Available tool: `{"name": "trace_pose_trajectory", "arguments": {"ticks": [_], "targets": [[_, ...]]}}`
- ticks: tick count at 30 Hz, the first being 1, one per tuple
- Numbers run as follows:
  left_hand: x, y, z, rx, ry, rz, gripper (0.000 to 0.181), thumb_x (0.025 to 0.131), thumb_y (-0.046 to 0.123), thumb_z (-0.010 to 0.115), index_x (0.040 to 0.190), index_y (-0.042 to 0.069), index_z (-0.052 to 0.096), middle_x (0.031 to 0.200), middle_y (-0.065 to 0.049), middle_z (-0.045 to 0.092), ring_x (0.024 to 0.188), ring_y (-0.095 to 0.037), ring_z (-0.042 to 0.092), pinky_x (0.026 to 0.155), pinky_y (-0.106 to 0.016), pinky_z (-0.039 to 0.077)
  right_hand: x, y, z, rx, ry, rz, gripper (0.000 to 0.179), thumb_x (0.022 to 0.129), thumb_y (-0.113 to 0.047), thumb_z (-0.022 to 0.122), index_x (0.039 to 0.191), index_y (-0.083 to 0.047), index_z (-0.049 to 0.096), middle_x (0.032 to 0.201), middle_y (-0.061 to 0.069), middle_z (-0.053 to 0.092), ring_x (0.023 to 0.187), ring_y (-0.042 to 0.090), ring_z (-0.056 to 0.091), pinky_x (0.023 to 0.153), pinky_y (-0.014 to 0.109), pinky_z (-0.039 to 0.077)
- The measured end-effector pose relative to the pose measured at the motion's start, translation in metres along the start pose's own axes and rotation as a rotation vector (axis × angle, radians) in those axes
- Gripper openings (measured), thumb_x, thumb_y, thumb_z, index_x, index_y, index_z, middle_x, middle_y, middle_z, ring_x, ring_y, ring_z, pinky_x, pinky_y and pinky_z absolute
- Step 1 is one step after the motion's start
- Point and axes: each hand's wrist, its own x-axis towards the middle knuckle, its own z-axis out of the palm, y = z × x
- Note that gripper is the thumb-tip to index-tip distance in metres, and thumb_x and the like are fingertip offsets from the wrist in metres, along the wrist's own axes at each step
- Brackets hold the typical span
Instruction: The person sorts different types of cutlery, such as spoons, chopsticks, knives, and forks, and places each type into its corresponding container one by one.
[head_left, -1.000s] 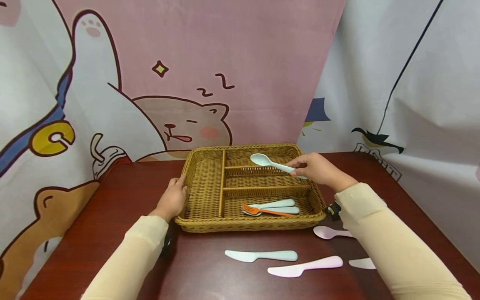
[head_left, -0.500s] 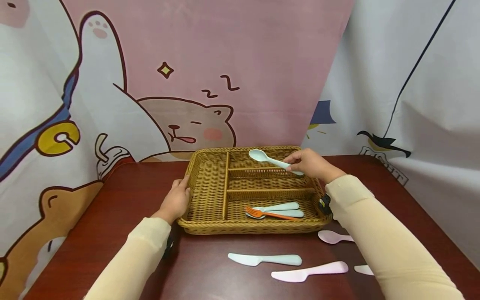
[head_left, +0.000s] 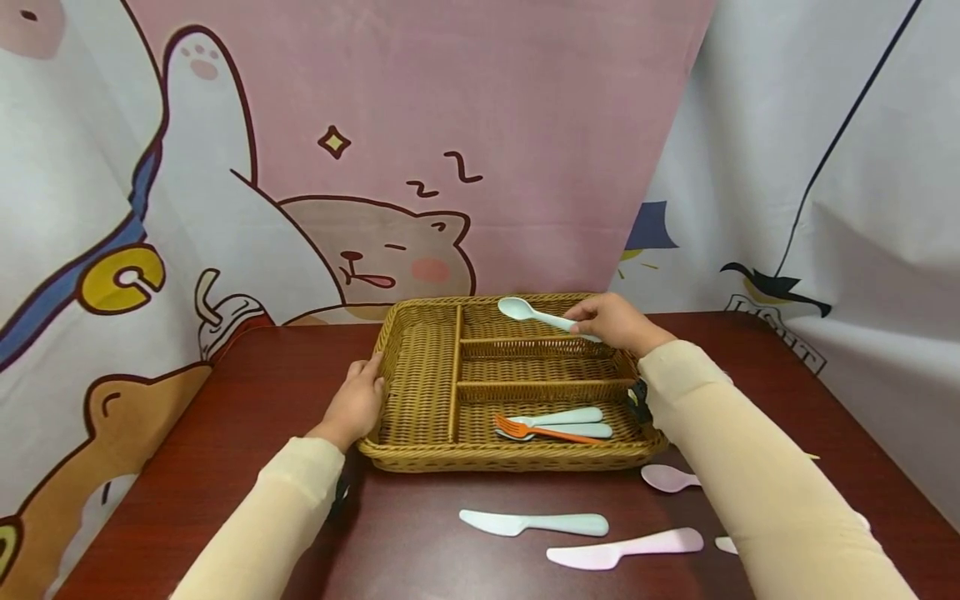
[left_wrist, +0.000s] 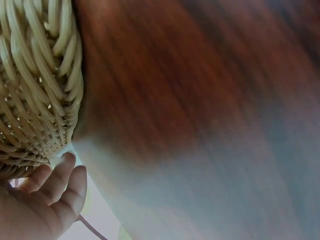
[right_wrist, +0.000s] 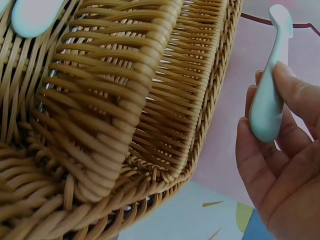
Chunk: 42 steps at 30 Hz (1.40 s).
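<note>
A wicker cutlery tray (head_left: 416,379) with several compartments sits on the dark red table (head_left: 247,392). My right hand (head_left: 611,321) pinches the handle of a pale blue spoon (head_left: 528,313) over the tray's far compartment, bowl pointing left. In the right wrist view the spoon (right_wrist: 272,95) lies between thumb and fingers (right_wrist: 260,165) beside the tray's woven wall (right_wrist: 125,100). My left hand (head_left: 352,400) rests against the tray's left rim, fingers (left_wrist: 60,180) lying along the weave (left_wrist: 35,85). The near compartment holds an orange fork (head_left: 543,430) and two pale blue utensils (head_left: 566,417).
On the table in front of the tray lie a pale blue knife (head_left: 532,523), a pink knife (head_left: 622,548) and a pink spoon (head_left: 670,477); another pale piece (head_left: 726,545) peeks from under my right sleeve. Cartoon-printed cloth (head_left: 337,167) hangs behind the table.
My right hand has carried the blue spoon farther back, from over the middle compartments to the far one. The left hand stays on the tray's rim.
</note>
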Motion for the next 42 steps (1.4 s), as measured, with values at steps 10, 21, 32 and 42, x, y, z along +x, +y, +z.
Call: {"name": "trace_pose_trajectory", "arguments": {"ticks": [10,21,32,42], "targets": [[0.001,0.0,0.001,0.015,0.011,0.005,0.053,0.107,0.019,0.031,0.156,0.007,0.014,0.147,-0.024,0.025,0.124,-0.04,0.048,0.099,-0.053,0.042,0.013,-0.002,0.007,-0.014,-0.004,0.017,0.029,0.095,-0.008,0.061,0.122,0.003,0.065,0.126,0.022,0.059,0.115,0.039,0.055,0.091,0.05,0.048],[0.001,0.004,0.0,0.009,0.015,0.001,0.053,0.107,0.018,0.032,0.156,0.008,0.015,0.148,-0.023,0.025,0.125,-0.039,0.048,0.1,-0.052,0.042,0.027,0.001,0.018,-0.092,0.029,0.026,0.027,0.094,-0.008,0.062,0.118,0.002,0.067,0.123,0.022,0.061,0.11,0.038,0.058,0.089,0.049,0.049],[0.001,0.004,-0.001,0.007,0.014,-0.009,0.052,0.107,0.017,0.032,0.156,0.007,0.016,0.148,-0.022,0.025,0.127,-0.039,0.046,0.101,-0.052,0.041,0.033,-0.004,0.029,-0.087,-0.013,0.06,0.029,0.097,-0.008,0.057,0.123,0.001,0.065,0.122,0.02,0.063,0.113,0.037,0.058,0.092,0.05,0.049],[0.001,0.002,0.0,0.003,0.011,-0.012,0.053,0.107,0.018,0.031,0.156,0.009,0.015,0.149,-0.022,0.024,0.126,-0.039,0.047,0.1,-0.052,0.041,0.035,-0.006,0.035,-0.128,0.001,0.114,0.028,0.099,-0.011,0.055,0.124,-0.003,0.065,0.12,0.017,0.065,0.108,0.033,0.061,0.087,0.047,0.05]]}}
